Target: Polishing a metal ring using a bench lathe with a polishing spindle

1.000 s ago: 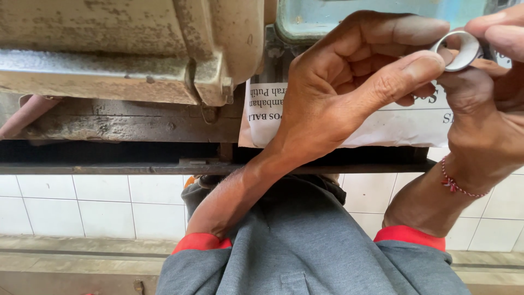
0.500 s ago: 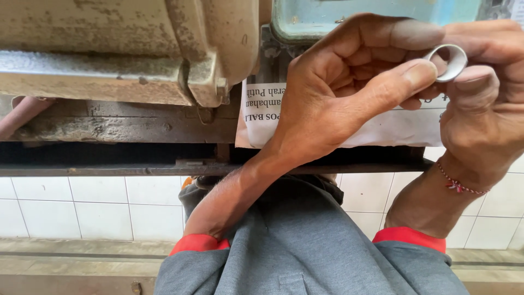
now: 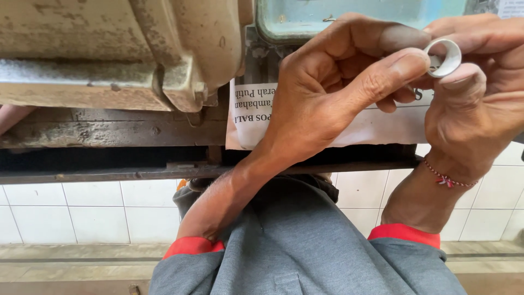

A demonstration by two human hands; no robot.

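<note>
A small shiny metal ring (image 3: 445, 56) is pinched at the upper right between both of my hands. My left hand (image 3: 333, 93) reaches in from the lower middle, its thumb and forefinger touching the ring's left edge. My right hand (image 3: 480, 104) grips the ring from the right, thumb underneath and fingers over the top. A thin red thread bracelet (image 3: 447, 178) circles my right wrist. Both forearms come out of grey sleeves with red cuffs (image 3: 404, 234).
A worn, dirty cream machine body (image 3: 109, 49) fills the upper left on a dark wooden bench edge (image 3: 98, 164). A pale blue tray (image 3: 305, 19) sits at the top. A white printed paper (image 3: 256, 117) hangs behind my hands. White tiles (image 3: 71, 213) lie below.
My hands and the ring have shifted slightly left and down in the view. The ring has turned a little between my fingers, and my right fingers now close more over its top.
</note>
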